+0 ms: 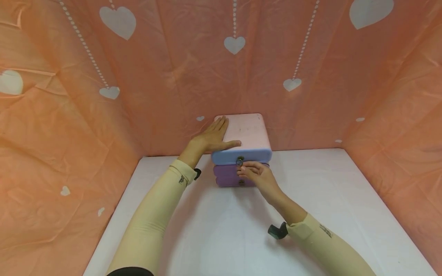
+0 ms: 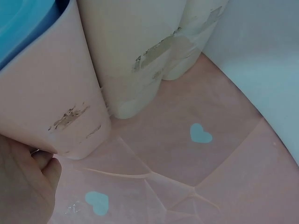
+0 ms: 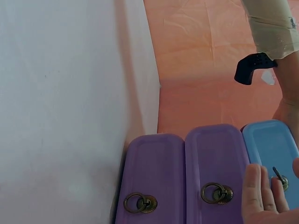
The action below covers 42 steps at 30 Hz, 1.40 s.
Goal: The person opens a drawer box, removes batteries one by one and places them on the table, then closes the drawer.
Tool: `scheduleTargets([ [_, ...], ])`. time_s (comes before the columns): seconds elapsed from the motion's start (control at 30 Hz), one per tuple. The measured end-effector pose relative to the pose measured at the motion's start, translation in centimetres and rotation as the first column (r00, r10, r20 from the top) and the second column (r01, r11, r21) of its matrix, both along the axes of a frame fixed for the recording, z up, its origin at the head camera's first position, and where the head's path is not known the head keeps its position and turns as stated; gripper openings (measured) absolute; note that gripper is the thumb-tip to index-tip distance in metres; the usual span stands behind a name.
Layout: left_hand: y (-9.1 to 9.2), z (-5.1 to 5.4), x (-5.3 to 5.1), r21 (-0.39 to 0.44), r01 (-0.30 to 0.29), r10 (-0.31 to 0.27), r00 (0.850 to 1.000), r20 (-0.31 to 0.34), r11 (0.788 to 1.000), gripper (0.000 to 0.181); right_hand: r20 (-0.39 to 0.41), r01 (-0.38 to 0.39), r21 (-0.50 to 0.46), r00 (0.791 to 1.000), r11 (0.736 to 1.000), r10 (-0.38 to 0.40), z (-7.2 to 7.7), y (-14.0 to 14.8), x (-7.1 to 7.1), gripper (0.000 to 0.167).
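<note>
A small stacked drawer unit (image 1: 246, 132) has a pink top, a blue upper drawer (image 1: 255, 155) and two purple drawers (image 3: 154, 177) below. My left hand (image 1: 215, 137) rests on the pink top, near its left side, thumb pointing right. In the left wrist view, that hand shows at the lower left against the pink casing (image 2: 56, 102). My right hand (image 1: 260, 178) is at the blue drawer's brass ring pull (image 3: 279, 175), thumb and fingers apart around it. Whether a fingertip touches the ring, I cannot tell.
The unit stands on a white table (image 1: 214, 230) against an orange sheet (image 1: 179, 88) printed with pale hearts. More sheet hangs at both sides. Brass ring pulls (image 3: 216, 193) hang on the purple drawers. Worn tape marks (image 2: 154, 53) show on the casings.
</note>
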<state>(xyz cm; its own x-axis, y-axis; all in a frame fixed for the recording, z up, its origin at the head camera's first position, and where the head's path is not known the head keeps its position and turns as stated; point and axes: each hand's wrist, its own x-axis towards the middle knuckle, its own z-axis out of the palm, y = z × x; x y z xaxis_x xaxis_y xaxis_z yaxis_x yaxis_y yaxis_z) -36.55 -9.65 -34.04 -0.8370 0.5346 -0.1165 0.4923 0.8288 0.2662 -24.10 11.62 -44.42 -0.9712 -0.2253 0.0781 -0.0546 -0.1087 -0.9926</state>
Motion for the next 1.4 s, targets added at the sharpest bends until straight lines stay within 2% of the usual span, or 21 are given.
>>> scheduleTargets([
  [0.23, 0.0, 0.1, 0.1, -0.004, -0.001, 0.001, 1.000, -0.010, 1.000, 0.117, -0.038, 0.016, -0.011, 0.999, 1.000, -0.017, 0.3, -0.6, -0.6, 0.034],
  [0.43, 0.1, 0.3, 0.4, 0.003, 0.003, -0.003, 1.000, -0.015, 1.000, 0.117, -0.026, 0.073, 0.008, 0.997, 0.997, -0.073, 0.1, -1.0, -1.0, 0.034],
  [0.6, 0.2, 0.2, 0.3, -0.007, 0.004, -0.004, 1.000, -0.023, 1.000, 0.117, -0.033, 0.107, 0.039, 0.994, 0.993, -0.106, -0.2, -1.0, -1.3, 0.033],
  [1.13, 0.0, 0.2, 0.3, -0.006, -0.014, 0.014, 1.000, -0.011, 1.000, 0.118, -0.116, 0.154, 0.110, 0.983, 0.982, -0.141, -0.1, -0.8, -1.1, 0.027],
  [1.4, 0.1, 0.2, 0.3, -0.020, -0.022, 0.021, 1.000, -0.006, 1.000, 0.117, -0.125, 0.184, 0.152, 0.978, 0.971, -0.165, -0.2, -0.6, -0.8, 0.027],
])
